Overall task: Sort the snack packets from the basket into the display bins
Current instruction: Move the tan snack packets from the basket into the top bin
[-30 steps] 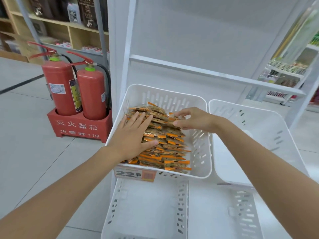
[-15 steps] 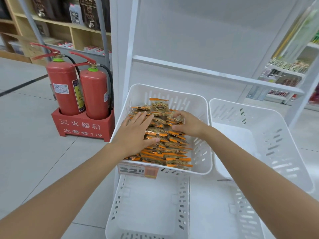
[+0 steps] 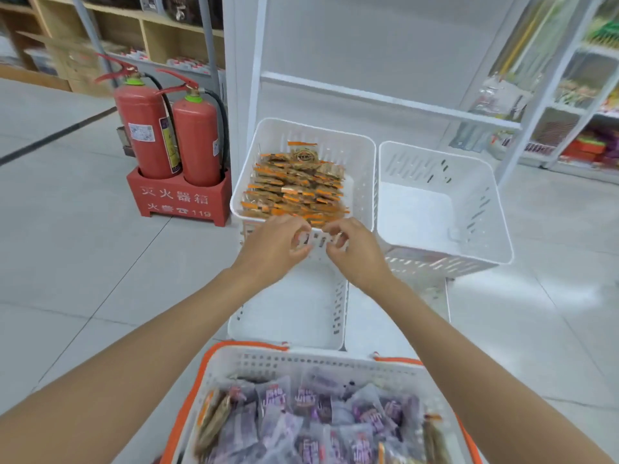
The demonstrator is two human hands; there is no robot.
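while your left grip and right grip curl at the front wall of the bin of orange packets, grasp unclear, the purple packets sit in the basket below; next, likely scoop some for the empty bin.

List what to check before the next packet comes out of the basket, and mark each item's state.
1. Left hand free: cannot tell; its fingers are curled at the front rim of the orange-packet bin.
2. Right hand free: cannot tell; same place, blurred.
3. Orange packets inside their bin: ok.
4. Empty bin ready beside it: ok.
5. Basket holds packets: ok; purple packets fill it.
6. Basket holds one kind only: not ok; brown packets lie at its left edge.
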